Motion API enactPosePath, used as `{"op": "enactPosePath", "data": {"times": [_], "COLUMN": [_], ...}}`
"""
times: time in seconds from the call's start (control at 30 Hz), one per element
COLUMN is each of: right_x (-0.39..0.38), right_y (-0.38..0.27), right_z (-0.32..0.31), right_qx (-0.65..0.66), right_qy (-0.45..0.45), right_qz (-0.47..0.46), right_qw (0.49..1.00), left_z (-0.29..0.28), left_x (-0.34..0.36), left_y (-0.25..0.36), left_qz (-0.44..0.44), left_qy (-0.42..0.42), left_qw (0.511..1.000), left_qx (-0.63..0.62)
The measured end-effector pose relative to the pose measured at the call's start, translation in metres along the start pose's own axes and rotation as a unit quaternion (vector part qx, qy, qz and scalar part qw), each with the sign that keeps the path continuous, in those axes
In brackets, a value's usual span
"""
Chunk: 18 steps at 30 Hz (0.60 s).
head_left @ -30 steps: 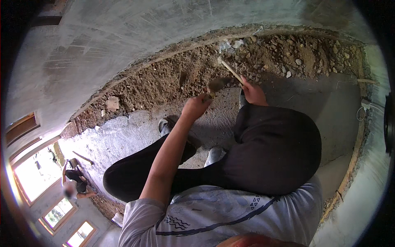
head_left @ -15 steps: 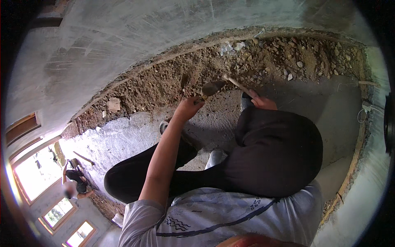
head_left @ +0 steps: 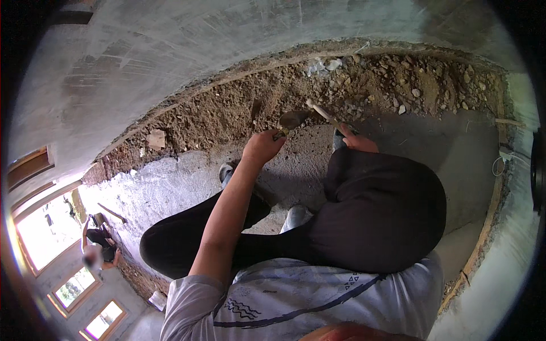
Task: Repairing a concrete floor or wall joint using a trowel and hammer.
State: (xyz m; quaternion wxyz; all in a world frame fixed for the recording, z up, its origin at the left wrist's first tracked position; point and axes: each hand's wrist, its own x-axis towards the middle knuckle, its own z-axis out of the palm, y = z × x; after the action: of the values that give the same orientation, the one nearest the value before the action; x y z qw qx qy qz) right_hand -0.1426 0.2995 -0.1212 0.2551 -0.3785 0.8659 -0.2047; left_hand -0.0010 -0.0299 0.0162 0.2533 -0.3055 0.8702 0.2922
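Observation:
My left hand (head_left: 264, 146) is closed round the yellow and black handle of a small trowel (head_left: 293, 119). Its dark blade points right, low over the loose soil at the edge of the concrete. Just to the right, my right hand (head_left: 360, 144) grips a pale wooden stick (head_left: 323, 113) by its near end. The stick slants up and left, and its rounded far end is above the trowel blade, close to it. Whether the stick touches the blade I cannot tell. My dark-trousered knees are bent below both hands.
A strip of soil and stones (head_left: 210, 116) runs along the foot of a grey plastered wall (head_left: 170, 45). A flat brown piece (head_left: 156, 139) lies on it at left. Another person (head_left: 99, 250) crouches near bright windows at far left. A white cable (head_left: 500, 162) hangs at the right wall.
The whole view has shifted slightly. Both hands keep their holds, and the stick's far end has moved a little left and nearer the trowel blade.

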Motion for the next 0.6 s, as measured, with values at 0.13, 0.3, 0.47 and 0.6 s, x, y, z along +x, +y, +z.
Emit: {"op": "enactPosePath", "data": {"times": [0.13,0.3,0.47,0.6], "right_x": [0.001,0.006,-0.009,0.006], "right_y": [-0.022,0.013,-0.024,-0.006], "right_z": [-0.003,0.002,0.0,-0.001], "right_qx": [0.125,0.063,0.283,0.207], "right_qy": [0.035,-0.133,-0.063,-0.054], "right_qz": [0.009,0.075,0.129,0.064], "right_qw": [0.992,0.986,0.948,0.975], "left_z": [-0.002,0.005,0.006,0.008], "left_x": [0.0,0.003,-0.001,0.006], "left_y": [-0.015,-0.004,-0.015,-0.004], "left_qz": [0.018,0.004,-0.002,0.018], "left_qy": [0.004,-0.017,-0.005,-0.022], "left_qw": [1.0,1.0,1.0,0.999], "left_qx": [0.005,-0.005,0.021,0.023]}}
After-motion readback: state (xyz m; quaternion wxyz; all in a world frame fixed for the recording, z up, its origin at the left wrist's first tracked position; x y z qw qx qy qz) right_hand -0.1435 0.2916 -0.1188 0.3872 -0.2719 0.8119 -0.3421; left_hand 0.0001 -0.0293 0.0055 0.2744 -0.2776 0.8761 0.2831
